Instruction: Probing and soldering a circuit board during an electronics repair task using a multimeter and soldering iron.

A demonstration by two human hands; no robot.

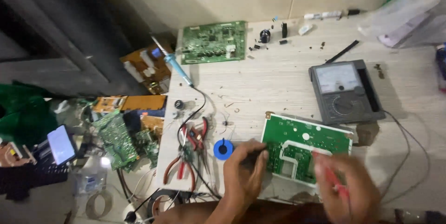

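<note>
Green circuit board [304,152] lies flat at 6 o'clock on the table [278,80]: light, stiff, fragile, best held by edges. Left hand [244,170] pinches a black probe; right hand [346,184], blurred, probably grips a red one.

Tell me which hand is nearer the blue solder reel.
Left. The left hand sits just right of the blue solder reel, nearly touching it; the right hand is farther right, beyond the green circuit board.
</note>
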